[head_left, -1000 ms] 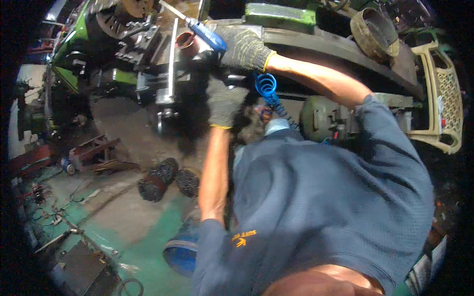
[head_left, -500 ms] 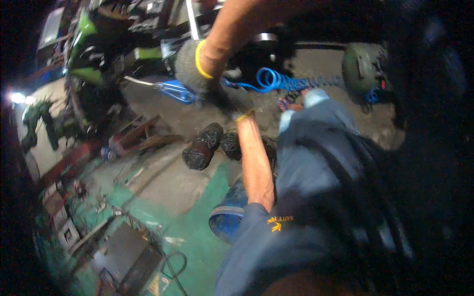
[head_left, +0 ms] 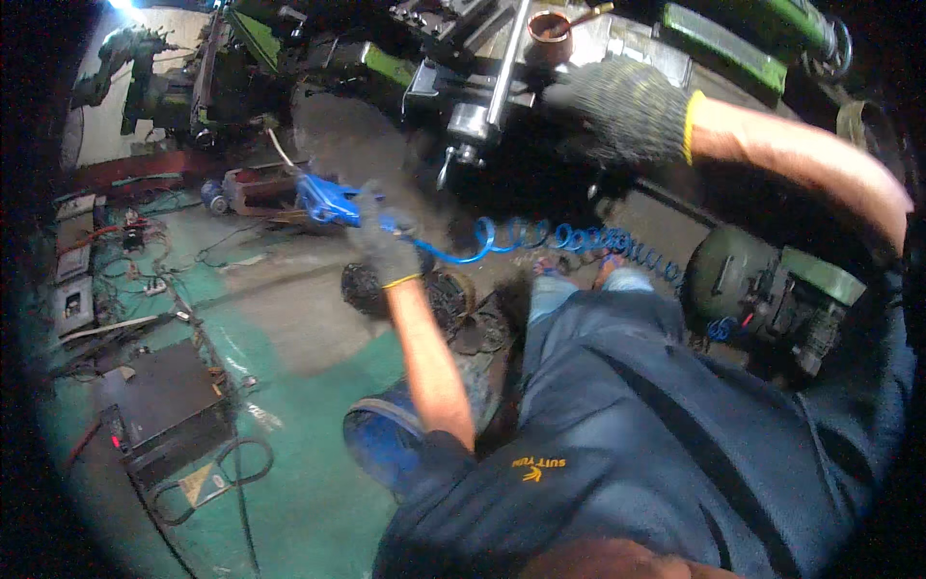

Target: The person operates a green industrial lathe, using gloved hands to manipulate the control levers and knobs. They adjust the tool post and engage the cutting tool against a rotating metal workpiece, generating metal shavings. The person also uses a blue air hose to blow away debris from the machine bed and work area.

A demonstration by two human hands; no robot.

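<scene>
A blue air blow gun (head_left: 328, 200) with a thin pale nozzle is held in my left hand (head_left: 388, 246), which wears a dark grey knitted glove. From its rear a coiled blue hose (head_left: 521, 236) runs right, past my feet. My right hand (head_left: 632, 111), in a similar glove with a yellow cuff, is at the machine's front, just below a copper-coloured cup (head_left: 550, 41) with a brush-like stick in it. Its fingertips are smeared and dark, so whether they grip anything is unclear. Left of that hand is a machine slide with a small crank handle (head_left: 468, 130).
Green machine parts (head_left: 723, 48) stretch along the far side. A blue drum (head_left: 381, 434) lies beside my left arm, near dark wrapped bundles (head_left: 449, 299). On the left floor sit a dark metal box (head_left: 159, 396) and loose cables. A green rounded tank or motor (head_left: 723, 270) stands right.
My hands, close together before, are now far apart. The right moved to the machine's front at right; the left stays lower left with the blow gun. The view has shifted too.
</scene>
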